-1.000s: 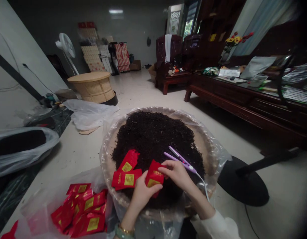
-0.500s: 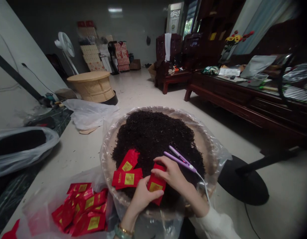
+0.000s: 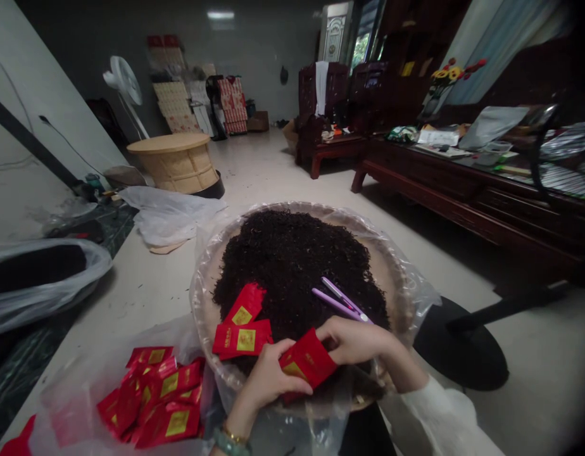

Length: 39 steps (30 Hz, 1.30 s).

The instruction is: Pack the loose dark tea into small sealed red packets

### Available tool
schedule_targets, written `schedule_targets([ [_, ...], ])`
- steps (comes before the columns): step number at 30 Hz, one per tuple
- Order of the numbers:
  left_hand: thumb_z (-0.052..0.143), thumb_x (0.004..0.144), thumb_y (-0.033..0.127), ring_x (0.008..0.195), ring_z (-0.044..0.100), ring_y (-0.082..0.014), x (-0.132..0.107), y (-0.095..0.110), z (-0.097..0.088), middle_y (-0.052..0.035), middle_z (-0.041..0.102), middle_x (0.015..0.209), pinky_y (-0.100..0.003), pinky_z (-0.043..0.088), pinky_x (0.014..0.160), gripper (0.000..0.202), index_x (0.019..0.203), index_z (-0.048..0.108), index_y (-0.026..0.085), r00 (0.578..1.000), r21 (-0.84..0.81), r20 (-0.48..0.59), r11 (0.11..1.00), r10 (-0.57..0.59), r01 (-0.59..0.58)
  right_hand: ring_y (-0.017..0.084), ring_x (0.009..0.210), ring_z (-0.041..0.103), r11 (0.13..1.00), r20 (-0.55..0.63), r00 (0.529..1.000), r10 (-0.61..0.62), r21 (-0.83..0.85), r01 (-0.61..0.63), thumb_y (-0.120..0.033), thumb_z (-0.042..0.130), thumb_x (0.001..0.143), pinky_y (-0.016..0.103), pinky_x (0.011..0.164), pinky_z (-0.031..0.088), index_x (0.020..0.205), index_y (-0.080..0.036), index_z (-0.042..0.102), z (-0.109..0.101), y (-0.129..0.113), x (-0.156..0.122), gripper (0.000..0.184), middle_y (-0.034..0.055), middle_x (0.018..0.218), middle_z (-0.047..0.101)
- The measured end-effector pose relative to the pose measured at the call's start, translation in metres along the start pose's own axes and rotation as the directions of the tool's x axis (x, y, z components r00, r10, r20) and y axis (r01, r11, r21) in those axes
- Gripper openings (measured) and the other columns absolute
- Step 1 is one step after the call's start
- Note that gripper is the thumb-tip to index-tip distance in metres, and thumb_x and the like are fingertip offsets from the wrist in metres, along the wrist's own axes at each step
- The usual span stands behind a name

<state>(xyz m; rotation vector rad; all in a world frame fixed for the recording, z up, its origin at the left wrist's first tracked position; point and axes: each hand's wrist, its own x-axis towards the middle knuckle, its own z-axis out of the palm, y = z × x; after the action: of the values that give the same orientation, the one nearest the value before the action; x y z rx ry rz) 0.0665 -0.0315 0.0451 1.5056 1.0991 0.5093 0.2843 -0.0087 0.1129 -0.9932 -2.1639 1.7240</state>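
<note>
I see a tan round tray (image 3: 390, 269), and on it a heap (image 3: 292, 259) so dark it's nearly black. Lying on the tray's heap, the tong-shaped tool (image 3: 337, 304) is lilac. The loose packets (image 3: 245, 339) in the tray are red with yellow squares; the held packet (image 3: 316, 364), near its front edge, is red too, with gold marks. Left of the tray, piled packets (image 3: 176, 411) repeat red and yellow. Beyond the tray, stacked boxes (image 3: 233, 104) are patterned red and white; right of it, a low table (image 3: 430, 183) is reddish brown.
</note>
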Motion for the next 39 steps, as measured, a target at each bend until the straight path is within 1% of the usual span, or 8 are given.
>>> schedule_targets([
  [5,0.091,0.041,0.036,0.097,0.065,-0.0313,-0.001,-0.002,0.005,-0.0093,0.072,0.109,-0.043,0.05,0.088,0.088,0.122,0.06,0.019,0.991,0.313,-0.078,0.946,0.109,-0.08,0.01,0.056,0.051,0.975,-0.241,0.967,0.082,-0.183,-0.128,-0.006,0.059,0.066,0.018,0.054,0.036,0.071,-0.013,0.074,0.019,0.004,0.019,0.018,-0.005,0.056,0.06],
  [9,0.084,0.052,0.018,0.113,0.06,-0.0354,-0.001,-0.017,0.022,-0.0167,0.063,0.126,-0.053,0.047,0.096,0.093,0.136,0.046,0.017,0.885,0.53,-0.214,0.81,0.414,-0.251,0.009,0.053,0.047,0.905,-0.367,0.926,0.087,-0.361,-0.228,-0.006,0.06,0.069,0.019,0.05,0.029,0.067,-0.013,0.072,0.032,-0.002,0.027,0.014,-0.0032,0.055,0.059],
  [13,0.063,0.055,-0.002,0.113,0.061,-0.0318,0.001,-0.033,0.037,-0.0162,0.062,0.127,-0.05,0.051,0.096,0.085,0.137,0.043,0.016,0.817,0.585,-0.237,0.749,0.526,-0.313,0.013,0.057,0.056,0.772,-0.324,0.923,0.206,-0.526,-0.357,-0.006,0.062,0.068,0.022,0.051,0.03,0.071,-0.016,0.073,0.038,-0.009,0.028,0.014,0.003,0.065,0.068],
  [16,0.058,0.054,-0.004,0.115,0.061,-0.0306,0.002,-0.039,0.04,-0.0152,0.062,0.128,-0.049,0.052,0.098,0.085,0.136,0.043,0.015,0.808,0.572,-0.229,0.747,0.543,-0.34,0.016,0.058,0.06,0.685,-0.348,0.899,0.265,-0.589,-0.43,-0.006,0.06,0.069,0.024,0.051,0.029,0.072,-0.016,0.073,0.039,-0.011,0.027,0.017,0.0066,0.069,0.071],
  [22,0.057,0.057,-0.001,0.113,0.063,-0.0286,0.0,-0.039,0.033,-0.0146,0.064,0.125,-0.047,0.054,0.096,0.081,0.134,0.043,0.016,0.797,0.528,-0.272,0.776,0.539,-0.344,0.013,0.059,0.057,0.803,-0.411,0.893,0.185,-0.46,-0.378,-0.012,0.067,0.071,0.021,0.051,0.029,0.079,-0.019,0.071,0.036,-0.019,0.019,0.011,0.0009,0.068,0.068],
  [29,0.059,0.058,0.001,0.112,0.064,-0.0283,-0.002,-0.037,0.032,-0.013,0.066,0.124,-0.045,0.055,0.095,0.076,0.131,0.047,0.017,0.793,0.499,-0.325,0.806,0.516,-0.319,0.015,0.063,0.06,0.782,-0.512,0.839,0.184,-0.441,-0.441,-0.002,0.06,0.071,0.022,0.054,0.03,0.083,-0.017,0.066,0.033,-0.026,0.012,0.02,0.0016,0.069,0.067],
  [35,0.064,0.062,0.006,0.11,0.066,-0.0263,-0.005,-0.036,0.028,-0.011,0.067,0.124,-0.041,0.056,0.094,0.068,0.128,0.05,0.018,0.769,0.466,-0.394,0.831,0.503,-0.304,0.02,0.085,0.066,0.859,-0.618,0.784,-0.06,-0.432,-0.274,-0.006,0.058,0.077,0.029,0.074,0.048,0.107,-0.018,0.063,0.023,-0.016,0.004,0.033,0.0062,0.096,0.07],
  [39,0.066,0.067,0.012,0.108,0.067,-0.0267,-0.004,-0.038,0.03,-0.0105,0.068,0.12,-0.041,0.057,0.091,0.061,0.126,0.052,0.019,0.72,0.474,-0.465,0.832,0.515,-0.289,0.024,0.1,0.062,0.849,-0.626,0.761,-0.171,-0.485,-0.208,-0.02,0.063,0.083,0.036,0.085,0.05,0.113,-0.022,0.061,0.038,-0.015,0.007,0.03,0.0087,0.109,0.064],
])
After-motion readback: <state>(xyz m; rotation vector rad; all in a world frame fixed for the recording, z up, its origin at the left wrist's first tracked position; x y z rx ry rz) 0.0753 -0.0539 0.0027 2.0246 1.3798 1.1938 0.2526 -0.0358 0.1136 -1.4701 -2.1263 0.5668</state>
